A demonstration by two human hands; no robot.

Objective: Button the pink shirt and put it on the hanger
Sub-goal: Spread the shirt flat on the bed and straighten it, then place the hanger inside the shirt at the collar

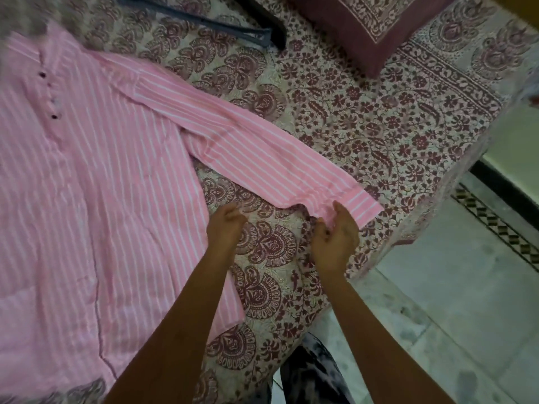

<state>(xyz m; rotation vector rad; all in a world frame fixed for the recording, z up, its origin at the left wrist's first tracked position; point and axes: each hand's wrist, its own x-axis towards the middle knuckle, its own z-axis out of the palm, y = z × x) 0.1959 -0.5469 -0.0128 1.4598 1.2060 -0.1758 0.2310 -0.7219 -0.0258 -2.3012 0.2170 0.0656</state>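
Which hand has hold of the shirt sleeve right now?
The right hand, which pinches the sleeve of the pink shirt just short of the cuff. The left hand is loosely curled over the bedspread and holds nothing.

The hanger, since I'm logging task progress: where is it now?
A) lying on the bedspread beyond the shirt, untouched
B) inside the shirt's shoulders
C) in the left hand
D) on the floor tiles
A: the hanger lies on the bedspread past the pink shirt, while the left hand and the right hand are down by the sleeve cuff.
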